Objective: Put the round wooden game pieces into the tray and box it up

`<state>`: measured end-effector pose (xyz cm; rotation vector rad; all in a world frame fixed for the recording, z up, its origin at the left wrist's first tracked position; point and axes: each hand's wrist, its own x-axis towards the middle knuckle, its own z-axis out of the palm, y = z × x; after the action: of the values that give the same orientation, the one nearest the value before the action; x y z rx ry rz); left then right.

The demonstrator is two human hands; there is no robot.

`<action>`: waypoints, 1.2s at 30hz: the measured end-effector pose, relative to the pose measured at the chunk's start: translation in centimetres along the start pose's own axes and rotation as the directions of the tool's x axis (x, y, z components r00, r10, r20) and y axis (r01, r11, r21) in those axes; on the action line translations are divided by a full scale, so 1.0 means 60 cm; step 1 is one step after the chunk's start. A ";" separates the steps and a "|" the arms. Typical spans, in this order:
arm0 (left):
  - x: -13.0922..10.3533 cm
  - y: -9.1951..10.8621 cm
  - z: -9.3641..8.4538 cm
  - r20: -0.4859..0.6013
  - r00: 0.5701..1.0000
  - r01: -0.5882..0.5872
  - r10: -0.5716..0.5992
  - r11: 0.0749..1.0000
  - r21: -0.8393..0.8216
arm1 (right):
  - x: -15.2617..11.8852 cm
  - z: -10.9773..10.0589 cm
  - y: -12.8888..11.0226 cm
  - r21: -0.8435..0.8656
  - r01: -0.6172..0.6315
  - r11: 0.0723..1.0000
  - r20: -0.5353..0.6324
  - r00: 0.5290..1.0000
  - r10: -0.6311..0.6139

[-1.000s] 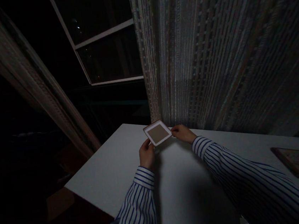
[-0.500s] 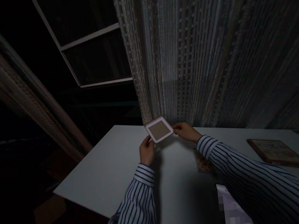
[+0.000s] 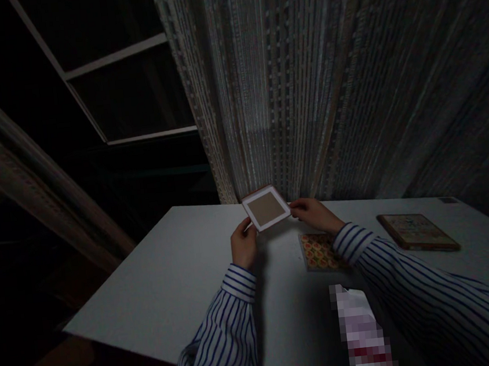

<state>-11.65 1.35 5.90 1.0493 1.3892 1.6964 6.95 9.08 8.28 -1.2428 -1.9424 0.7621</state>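
Note:
Both my hands hold a small square tile with a white border and a brown middle, raised a little above the white table near its far edge. My left hand grips the tile's near left corner. My right hand pinches its right corner. Both sleeves are white with dark stripes. A square patterned tile with orange and yellow motifs lies flat on the table just under my right wrist.
A brown framed board lies on the table at the right. A beaded string curtain hangs right behind the table. A dark window stands at the back left. A blurred white object sits near the front edge. The room is very dim.
My view has swung to the right and down. The patterned tile and more of the framed board have come into sight. My hands hold the square tile as before.

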 end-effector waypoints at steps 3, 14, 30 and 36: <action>-0.005 0.000 0.012 0.033 0.999 -0.014 0.014 1.000 0.010 | -0.013 -0.012 0.008 0.009 -0.011 1.000 -0.026 1.000 0.011; -0.024 -0.005 0.047 0.094 0.995 -0.018 0.015 0.999 0.037 | -0.061 -0.037 0.023 0.180 -0.101 0.978 -0.106 0.987 0.121; -0.043 -0.038 0.071 0.097 0.993 0.065 -0.065 0.998 0.006 | -0.125 -0.031 0.057 0.368 -0.141 0.919 -0.187 0.957 0.222; -0.054 -0.043 0.076 0.106 0.988 0.111 -0.109 0.994 -0.012 | -0.146 -0.030 0.062 0.433 -0.186 0.882 -0.177 0.942 0.286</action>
<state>-6.11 0.88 3.31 1.0180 1.3375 1.5497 12.91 2.56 4.30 -1.2520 -1.3596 1.0352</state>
